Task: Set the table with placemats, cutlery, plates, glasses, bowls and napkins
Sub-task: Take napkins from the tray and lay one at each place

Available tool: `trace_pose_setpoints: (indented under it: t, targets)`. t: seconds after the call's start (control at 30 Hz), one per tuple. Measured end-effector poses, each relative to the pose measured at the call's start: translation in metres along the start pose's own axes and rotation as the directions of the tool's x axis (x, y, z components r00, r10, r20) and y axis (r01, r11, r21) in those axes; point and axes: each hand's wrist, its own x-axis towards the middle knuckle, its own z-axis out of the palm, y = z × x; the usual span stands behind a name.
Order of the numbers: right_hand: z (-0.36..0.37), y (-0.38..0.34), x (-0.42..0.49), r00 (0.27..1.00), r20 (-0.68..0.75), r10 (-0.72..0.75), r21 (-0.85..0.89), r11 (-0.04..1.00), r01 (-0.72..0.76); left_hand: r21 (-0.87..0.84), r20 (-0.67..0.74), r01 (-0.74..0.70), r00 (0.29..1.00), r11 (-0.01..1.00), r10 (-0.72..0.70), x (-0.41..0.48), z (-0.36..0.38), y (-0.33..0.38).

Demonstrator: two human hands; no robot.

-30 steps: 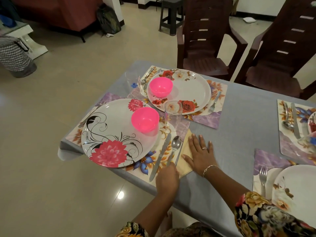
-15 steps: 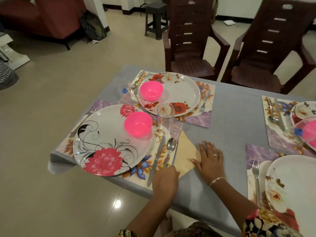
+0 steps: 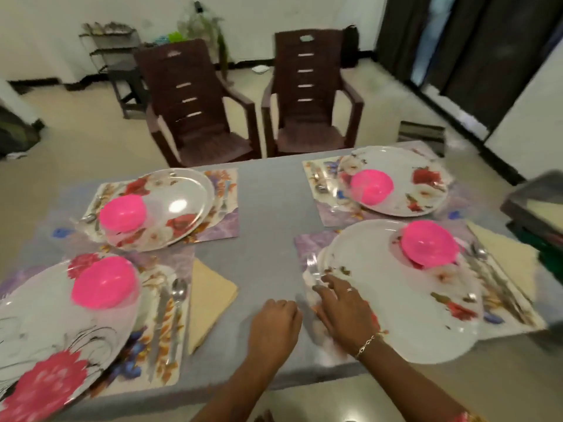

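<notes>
Four floral placemats lie on the grey tablecloth [image 3: 268, 208], each with a plate and a pink bowl. My right hand [image 3: 344, 309] has its fingers stretched out, touching the left edge of the near-right placemat beside the fork [image 3: 312, 266] and the near-right plate [image 3: 396, 300]. My left hand [image 3: 274, 324] rests curled on the bare cloth just left of it, holding nothing. A beige napkin [image 3: 210, 300] lies beside the spoon [image 3: 178, 300] and knife [image 3: 158, 318] of the near-left setting. Another napkin [image 3: 502, 248] lies at the right of the near-right setting. The view is blurred.
Two dark brown chairs [image 3: 198, 111] [image 3: 307, 95] stand behind the table's far edge. A dark tray or crate [image 3: 536, 205] sits at the right edge of the table. The near-left plate [image 3: 45, 345] overhangs the front edge.
The view has swung right. Both hands have left the beige napkin at the near-left setting and moved right; my right hand now touches the near-right placemat by the fork.
</notes>
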Motion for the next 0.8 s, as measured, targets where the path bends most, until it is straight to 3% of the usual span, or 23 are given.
trace_pose_setpoints:
  t: [0.13, 0.27, 0.5, 0.63, 0.8]
  targets:
    - [-0.038, 0.065, -0.060, 0.993, -0.106, 0.052, -0.026, 0.998, -0.055, 0.026, -0.144, -0.245, 0.958, 0.969, 0.246, 0.008, 0.033, 0.085]
    - [-0.077, 0.141, -0.122, 0.971, -0.178, 0.158, -0.035, 0.985, -0.167, -0.058, -0.216, -0.368, 0.912, 0.928, 0.348, 0.013, 0.070, 0.179]
    - [-0.147, 0.256, -0.222, 0.911, -0.208, 0.357, -0.095, 0.919, -0.382, -0.199, -0.170, -0.460, 0.886, 0.865, 0.432, 0.027, 0.112, 0.321]
    - [-0.175, 0.314, -0.253, 0.869, -0.194, 0.455, -0.128, 0.866, -0.483, -0.190, -0.082, -0.526, 0.850, 0.829, 0.521, 0.051, 0.129, 0.384]
    - [-0.192, 0.395, -0.270, 0.825, -0.169, 0.539, -0.106, 0.823, -0.559, -0.228, 0.034, -0.490, 0.860, 0.841, 0.510, 0.099, 0.155, 0.455]
